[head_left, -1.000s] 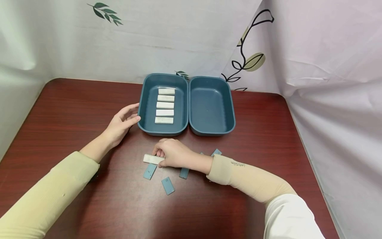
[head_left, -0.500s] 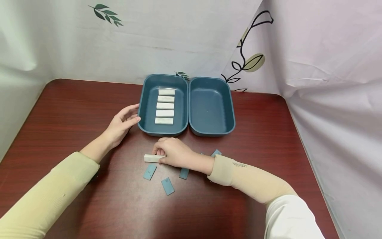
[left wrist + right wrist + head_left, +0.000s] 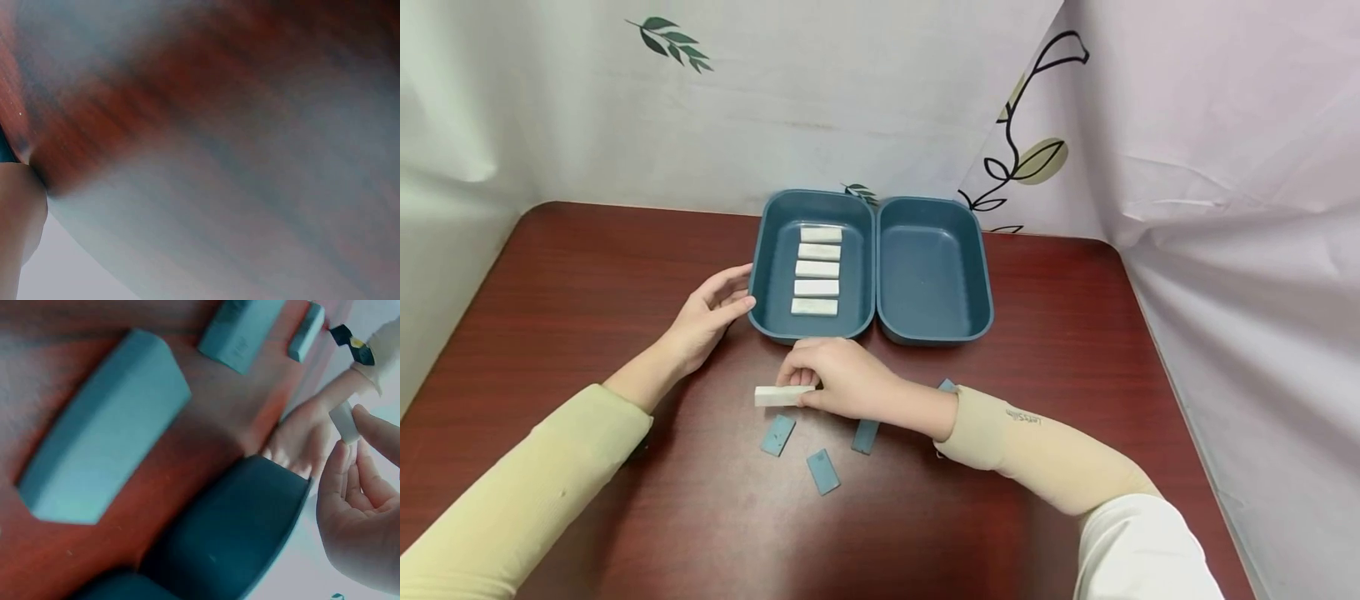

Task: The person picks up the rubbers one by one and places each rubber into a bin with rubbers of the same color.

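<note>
In the head view my right hand (image 3: 842,377) pinches one end of a white rectangular block (image 3: 772,396), held level in front of the left blue tray (image 3: 756,287). The right wrist view shows this white block (image 3: 342,422) between thumb and fingertips. My left hand (image 3: 702,321) rests against the left tray's outer side, thumb at the rim and fingers extended along the wall. Inside that tray several white blocks (image 3: 816,269) lie in a column. Blue blocks lie close by, one (image 3: 778,435) just below the held block and another (image 3: 823,472) nearer me.
A second blue tray (image 3: 988,283) stands against the first one's right side. More blue blocks lie under my right forearm, one (image 3: 865,437) partly covered and another (image 3: 947,386) mostly hidden by the sleeve. A patterned white cloth (image 3: 775,100) hangs behind the table.
My right hand has raised the white block off the spot by the blue block and shifted it slightly left and towards the tray, turning it level. The left hand stays at the tray.
</note>
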The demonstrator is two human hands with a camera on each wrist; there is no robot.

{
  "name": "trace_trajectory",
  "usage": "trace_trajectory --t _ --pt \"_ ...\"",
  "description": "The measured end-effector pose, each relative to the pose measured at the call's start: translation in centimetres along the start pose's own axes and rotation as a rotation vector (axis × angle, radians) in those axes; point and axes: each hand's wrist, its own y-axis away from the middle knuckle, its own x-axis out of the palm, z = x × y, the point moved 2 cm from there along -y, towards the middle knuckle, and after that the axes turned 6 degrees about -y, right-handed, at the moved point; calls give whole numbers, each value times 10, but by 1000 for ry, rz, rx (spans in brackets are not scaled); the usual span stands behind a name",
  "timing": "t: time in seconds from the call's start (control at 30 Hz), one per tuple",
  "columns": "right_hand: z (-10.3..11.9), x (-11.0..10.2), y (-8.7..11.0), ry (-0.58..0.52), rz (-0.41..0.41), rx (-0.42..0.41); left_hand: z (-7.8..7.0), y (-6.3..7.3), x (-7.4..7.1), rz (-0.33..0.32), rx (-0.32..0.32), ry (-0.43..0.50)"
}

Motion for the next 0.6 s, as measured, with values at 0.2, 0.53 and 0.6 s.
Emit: trace_trajectory --t 0.2,0.53,0.6 --pt "2 -17 -3 -22 -38 2 2 -2 1 -4 -4 -6" --pt "-5 -57 -16 -51 -141 52 1 -2 -1 8 -12 -17" --pt "-8 -63 -18 -52 -159 61 1 -1 0 10 -12 -23"
